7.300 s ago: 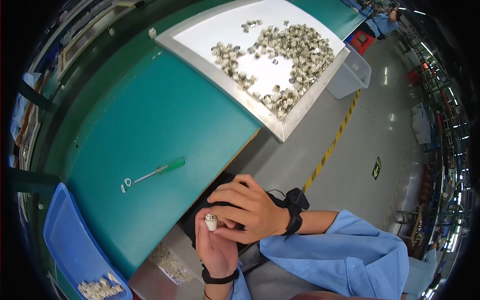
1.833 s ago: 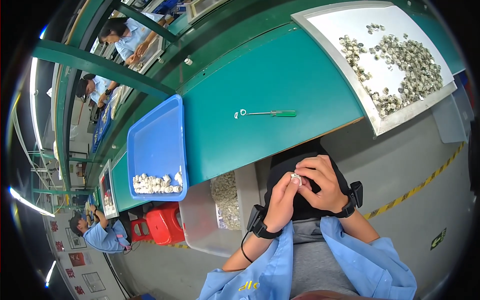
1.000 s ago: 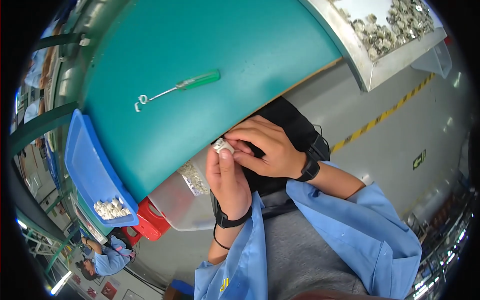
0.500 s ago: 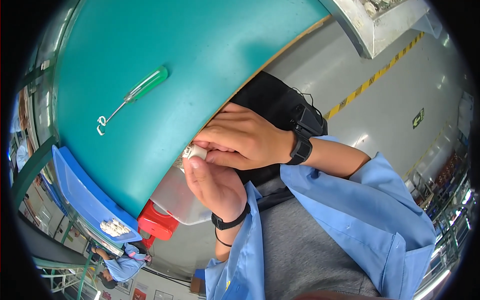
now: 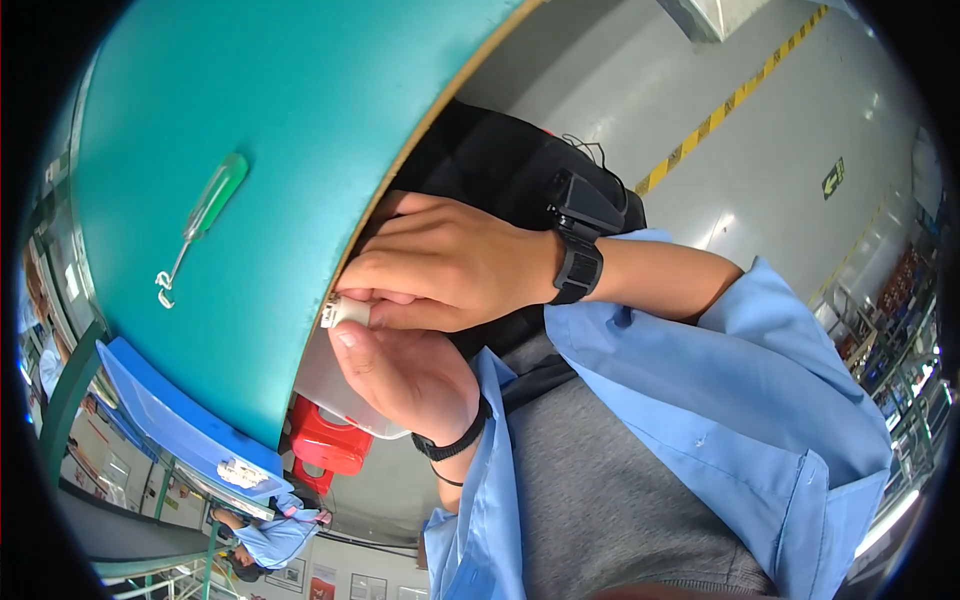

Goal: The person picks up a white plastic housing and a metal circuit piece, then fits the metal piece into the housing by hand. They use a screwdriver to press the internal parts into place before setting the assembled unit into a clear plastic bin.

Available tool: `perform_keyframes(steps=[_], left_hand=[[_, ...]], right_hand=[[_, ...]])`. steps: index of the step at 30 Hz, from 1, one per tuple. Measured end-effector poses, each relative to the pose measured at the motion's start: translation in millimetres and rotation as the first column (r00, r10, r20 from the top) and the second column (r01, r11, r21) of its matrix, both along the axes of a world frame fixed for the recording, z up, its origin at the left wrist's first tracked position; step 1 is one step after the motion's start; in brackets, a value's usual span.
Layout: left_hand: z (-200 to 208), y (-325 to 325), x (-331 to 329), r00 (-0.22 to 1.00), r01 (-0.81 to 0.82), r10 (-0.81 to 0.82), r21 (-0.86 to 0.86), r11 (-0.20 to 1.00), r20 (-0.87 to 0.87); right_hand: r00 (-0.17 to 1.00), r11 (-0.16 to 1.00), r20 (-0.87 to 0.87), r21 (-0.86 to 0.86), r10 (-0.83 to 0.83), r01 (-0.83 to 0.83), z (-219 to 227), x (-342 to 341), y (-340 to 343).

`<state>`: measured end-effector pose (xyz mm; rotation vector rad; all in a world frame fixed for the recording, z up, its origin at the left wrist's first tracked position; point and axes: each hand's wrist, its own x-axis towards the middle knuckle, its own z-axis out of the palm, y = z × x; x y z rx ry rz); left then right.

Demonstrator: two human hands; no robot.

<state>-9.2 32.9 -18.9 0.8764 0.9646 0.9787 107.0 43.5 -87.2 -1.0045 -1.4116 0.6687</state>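
Note:
At the table's edge both hands meet around a small white plastic part [image 5: 350, 312] with a metallic-looking end. My left hand [image 5: 400, 375] has its thumb pressed against the part from below. From above, my right hand [image 5: 440, 265] closes on the same piece with its thumb and index finger, the other fingers bent along the edge. Parts of the piece are covered by the fingers. On the green tabletop [image 5: 290, 130] lies a screwdriver [image 5: 212, 205] with a green handle, small white bits beside its tip.
A blue tray [image 5: 180, 415] holding white pieces sits at the table's left end. Below the edge are a red stool [image 5: 330, 440] and a translucent container [image 5: 345, 395]. Another person [image 5: 275, 535] in blue is farther off. A metal bin [image 5: 705, 20] stands at top right.
The view has shifted, so the table, screwdriver and hands appear farther left. Both hands keep hold of the white part, which seems slightly turned.

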Motion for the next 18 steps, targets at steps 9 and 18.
perform_keyframes(steps=[9, 18], left_hand=[[-1.4, 0.6, 8.5, 0.995, -0.082, 0.080, -0.028, 0.996, -0.053], [-2.8, -0.2, 13.1, 0.990, -0.105, 0.105, 0.002, 0.994, -0.097]], right_hand=[[0.999, 1.000, -0.049, 0.021, 0.012, -0.011, -6.5, -2.2, -0.7], [0.997, 0.997, -0.052, 0.067, 0.051, -0.047, -10.2, 3.3, 5.5]])
